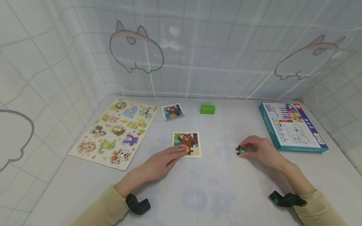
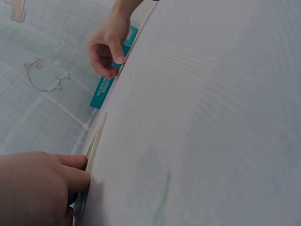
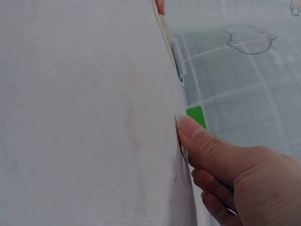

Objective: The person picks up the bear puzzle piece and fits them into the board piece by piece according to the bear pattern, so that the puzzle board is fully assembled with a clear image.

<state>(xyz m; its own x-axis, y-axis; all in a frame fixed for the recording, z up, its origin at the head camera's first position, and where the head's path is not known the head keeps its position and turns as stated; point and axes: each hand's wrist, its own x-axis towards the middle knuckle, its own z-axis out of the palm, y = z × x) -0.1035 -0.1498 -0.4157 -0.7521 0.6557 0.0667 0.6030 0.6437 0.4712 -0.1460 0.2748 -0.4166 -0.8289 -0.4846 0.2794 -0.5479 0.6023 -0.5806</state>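
Observation:
A square wooden bear jigsaw puzzle (image 1: 200, 144) lies flat on the table in the head view. Its lower right part shows bare pale wood. My left hand (image 1: 158, 163) rests on its lower left with the fingers extended; in the left wrist view, the fingertips touch the board's edge (image 2: 96, 141). To the right of the board, my right hand (image 1: 261, 152) pinches a small green and dark puzzle piece (image 1: 239, 150) between thumb and fingers, at the tabletop. In the right wrist view, the thumb (image 3: 193, 129) covers most of that piece.
A large animal peg puzzle board (image 1: 113, 150) lies at left. Behind the bear puzzle are a bear picture card (image 1: 173, 111) and a green block (image 1: 207, 109). A teal-edged box (image 1: 299, 131) lies at right, close beyond my right hand. A tiled-pattern curtain (image 1: 192, 56) rises behind the table.

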